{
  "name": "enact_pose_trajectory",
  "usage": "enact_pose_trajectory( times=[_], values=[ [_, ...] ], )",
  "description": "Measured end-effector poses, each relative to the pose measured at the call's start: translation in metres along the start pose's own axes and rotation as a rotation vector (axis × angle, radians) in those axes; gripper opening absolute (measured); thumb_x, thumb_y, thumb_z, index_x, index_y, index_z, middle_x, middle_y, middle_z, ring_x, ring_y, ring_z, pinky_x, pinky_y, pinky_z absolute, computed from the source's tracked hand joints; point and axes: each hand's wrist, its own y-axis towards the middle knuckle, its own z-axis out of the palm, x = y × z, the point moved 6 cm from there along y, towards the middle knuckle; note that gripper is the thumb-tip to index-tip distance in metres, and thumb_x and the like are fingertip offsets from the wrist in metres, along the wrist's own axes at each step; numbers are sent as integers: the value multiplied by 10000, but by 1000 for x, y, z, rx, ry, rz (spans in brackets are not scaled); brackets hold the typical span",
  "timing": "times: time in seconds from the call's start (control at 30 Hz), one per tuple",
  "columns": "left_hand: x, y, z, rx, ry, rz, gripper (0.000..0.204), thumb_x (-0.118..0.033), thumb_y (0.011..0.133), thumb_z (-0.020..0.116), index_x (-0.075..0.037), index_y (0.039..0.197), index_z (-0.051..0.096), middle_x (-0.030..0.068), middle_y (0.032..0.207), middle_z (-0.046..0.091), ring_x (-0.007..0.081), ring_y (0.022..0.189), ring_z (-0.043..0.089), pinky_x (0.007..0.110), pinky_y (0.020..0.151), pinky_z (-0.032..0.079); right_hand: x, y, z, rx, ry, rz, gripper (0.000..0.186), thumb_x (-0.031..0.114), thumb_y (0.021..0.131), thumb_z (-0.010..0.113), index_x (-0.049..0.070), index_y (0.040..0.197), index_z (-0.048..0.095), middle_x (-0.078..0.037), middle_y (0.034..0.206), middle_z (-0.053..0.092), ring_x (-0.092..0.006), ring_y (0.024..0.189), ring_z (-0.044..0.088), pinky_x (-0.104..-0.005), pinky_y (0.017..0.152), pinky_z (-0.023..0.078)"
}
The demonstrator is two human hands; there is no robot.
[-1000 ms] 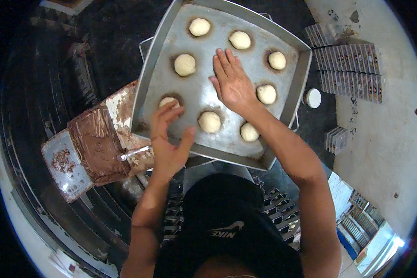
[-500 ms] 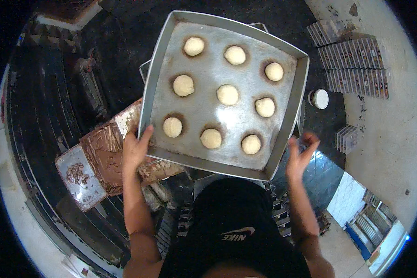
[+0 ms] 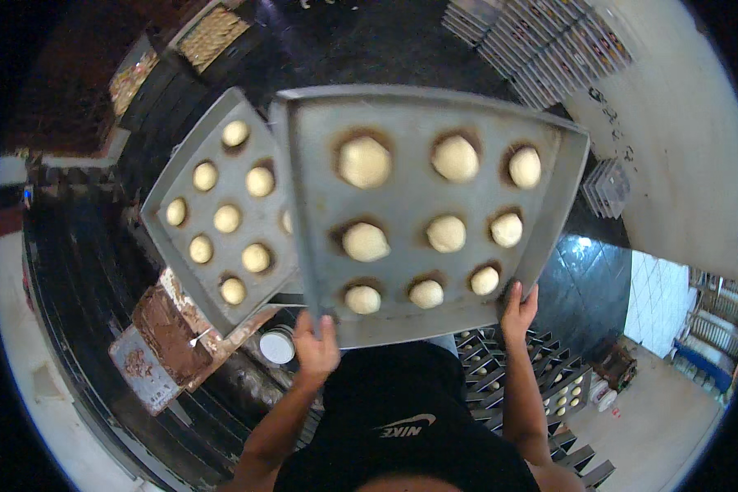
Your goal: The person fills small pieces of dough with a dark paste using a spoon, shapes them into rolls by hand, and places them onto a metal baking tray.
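Both hands hold up a large square metal baking tray point(image 3: 402, 193) in front of me. Several pale round dough balls point(image 3: 447, 234) sit in spaced rows on it, with darker marks around them. My left hand point(image 3: 316, 353) is closed on the near left corner, thumb against the rim. At the near right side, my right hand point(image 3: 518, 312) grips the wall, its thumb up and its other fingers partly hidden. A second metal tray point(image 3: 271, 283) with similar dough balls is to the left, partly covered by the held one.
Lower left lies a tray of brown chocolate-like spread point(image 3: 172, 328), near a white-lidded tub point(image 3: 277, 346). Metal racking point(image 3: 500, 385) with more dough balls stands at my lower right. Clear stacked containers point(image 3: 541, 49) line the far right wall.
My right hand, apart from the tray before, now grips its near right side. The view has turned, the tray has shifted right and tilted, and the second tray's dough balls have come into sight.
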Motion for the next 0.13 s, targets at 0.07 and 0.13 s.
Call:
enact_pose_trajectory(
  times=[0.07, 0.13],
  values=[
    [10, -17, 90, 157, 37, -197, 249, -211, 1015, 616, 12, 1117, 664, 207, 1008, 702, 352, 982, 684, 444, 891, 522, -67, 3, -66, -92, -83, 33, 360, 200, 1072, 601, -25, 1349, 557, -147, 1234, 682, -213, 1129, 629, -352, 1008, 482],
    [14, -19, 163, 274, 135, -41, 373, -293, 977, 687, 9, 1191, 655, 250, 1097, 705, 368, 1054, 701, 468, 944, 512, -131, -7, -114, -216, -292, -6, 394, 250, 1064, 617, -27, 1341, 577, -242, 1260, 689, -304, 1166, 678, -388, 1034, 490]
  ],
)
